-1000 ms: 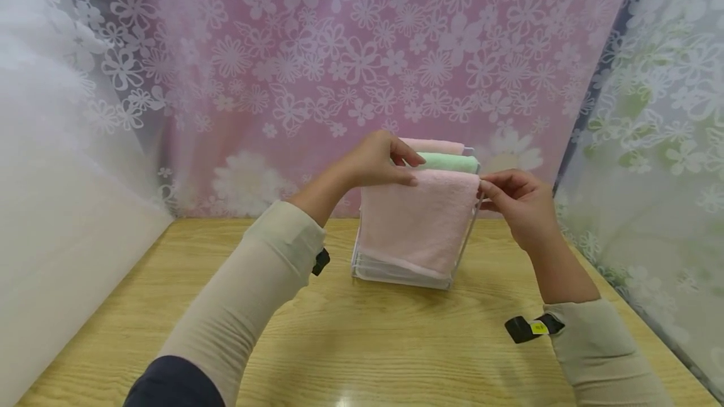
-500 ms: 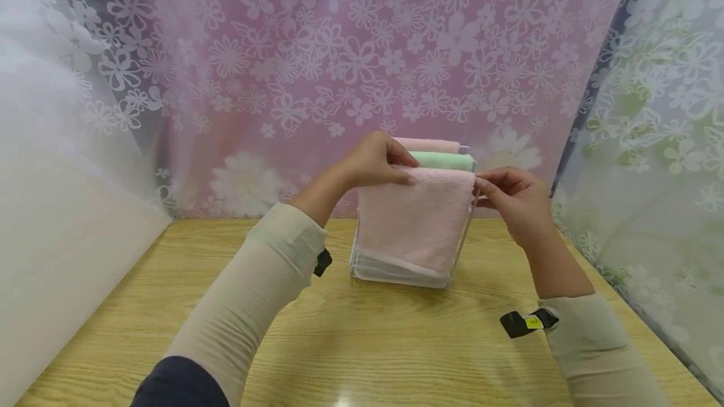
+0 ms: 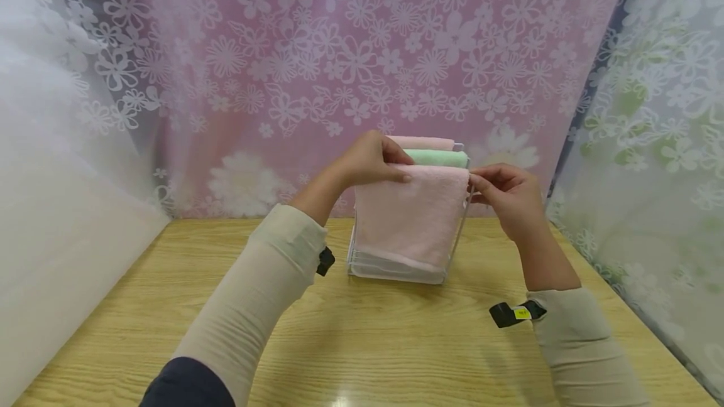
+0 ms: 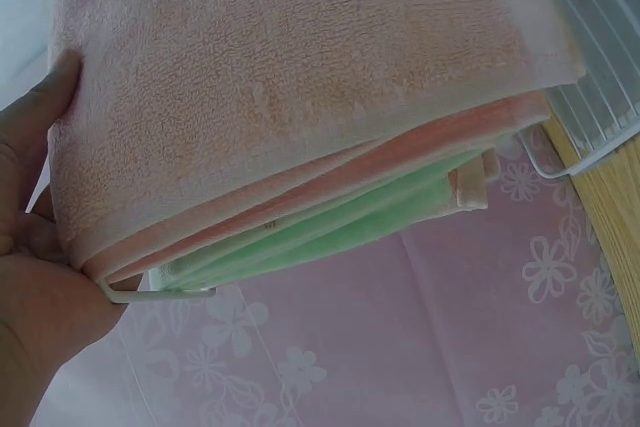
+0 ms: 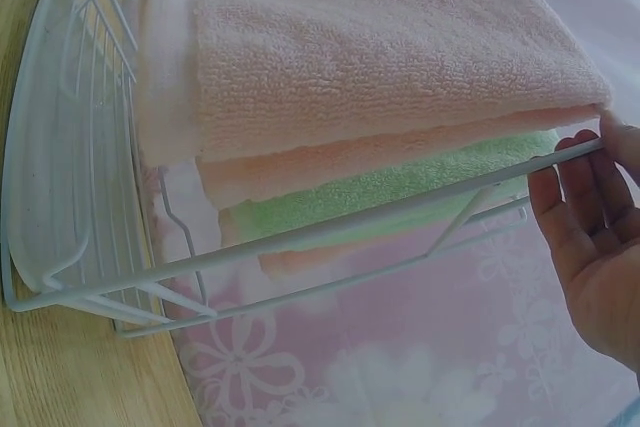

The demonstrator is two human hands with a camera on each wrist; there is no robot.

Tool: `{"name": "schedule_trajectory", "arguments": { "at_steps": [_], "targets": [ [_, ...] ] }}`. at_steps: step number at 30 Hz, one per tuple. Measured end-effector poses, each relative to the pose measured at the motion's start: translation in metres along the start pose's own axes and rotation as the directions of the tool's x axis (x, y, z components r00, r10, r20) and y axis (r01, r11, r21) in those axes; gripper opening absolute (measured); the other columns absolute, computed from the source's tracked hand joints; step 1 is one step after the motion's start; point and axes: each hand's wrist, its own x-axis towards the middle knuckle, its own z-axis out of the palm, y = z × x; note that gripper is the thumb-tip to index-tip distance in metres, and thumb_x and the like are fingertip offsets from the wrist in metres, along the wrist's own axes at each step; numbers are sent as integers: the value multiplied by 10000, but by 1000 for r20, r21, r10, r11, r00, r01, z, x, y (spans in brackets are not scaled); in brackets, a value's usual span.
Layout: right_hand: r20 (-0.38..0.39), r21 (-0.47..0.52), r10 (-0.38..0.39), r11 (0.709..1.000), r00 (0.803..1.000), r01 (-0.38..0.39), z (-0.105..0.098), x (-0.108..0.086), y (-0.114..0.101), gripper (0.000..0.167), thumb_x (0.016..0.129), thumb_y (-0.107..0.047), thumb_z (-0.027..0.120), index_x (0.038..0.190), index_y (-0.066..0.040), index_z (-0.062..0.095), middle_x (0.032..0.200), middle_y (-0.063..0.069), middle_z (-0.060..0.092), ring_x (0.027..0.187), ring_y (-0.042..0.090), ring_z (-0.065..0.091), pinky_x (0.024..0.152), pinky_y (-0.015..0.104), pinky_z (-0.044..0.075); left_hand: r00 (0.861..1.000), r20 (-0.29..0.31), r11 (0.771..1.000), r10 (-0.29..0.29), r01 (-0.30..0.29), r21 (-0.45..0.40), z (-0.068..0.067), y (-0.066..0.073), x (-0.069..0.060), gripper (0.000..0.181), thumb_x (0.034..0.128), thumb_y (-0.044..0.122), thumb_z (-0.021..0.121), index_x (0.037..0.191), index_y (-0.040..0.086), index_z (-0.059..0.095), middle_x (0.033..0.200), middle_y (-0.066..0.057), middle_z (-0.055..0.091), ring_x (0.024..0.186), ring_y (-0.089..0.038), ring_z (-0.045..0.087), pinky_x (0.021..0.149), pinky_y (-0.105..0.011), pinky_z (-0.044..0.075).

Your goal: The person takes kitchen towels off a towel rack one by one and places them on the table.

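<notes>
Right hand point(image 3: 511, 201): slight leftward shift in my head view. White wire rack point(image 5: 380, 213) with pink front towel point(image 3: 410, 218): likewise.

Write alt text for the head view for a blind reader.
A left hand pinches the top of a pink towel on a white rack, and the right hand grips the rack by the towel's corner. A green towel and another pink towel hang behind.

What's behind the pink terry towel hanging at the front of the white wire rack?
Behind the front pink terry towel hang a green terry towel, then another pink towel. Their top folds and side edges show; their front faces are mostly covered.
</notes>
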Motion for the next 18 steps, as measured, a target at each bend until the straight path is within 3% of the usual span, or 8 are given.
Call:
{"name": "schedule_trajectory", "arguments": {
  "at_steps": [12,18],
  "targets": [
    [28,39,-53,998,998,52,-2,-2,2,122,912,44,636,984,139,664,874,96,682,718,194,672,675,296,579,998,-69,999,-2,4,34,3,3,-1,160,801,179,828,941,106,800,854,26,743,712,-98,623,637,-231,508],
    [31,58,-64,996,997,62,-2,-2,3,133,911,53,633,1000,147,661,878,106,684,719,187,676,679,294,578,994,-110,1000,-4,3,-9,3,4,-1,134,802,162,826,918,99,801,861,11,747,743,-96,649,632,-231,512]
  ]
}}
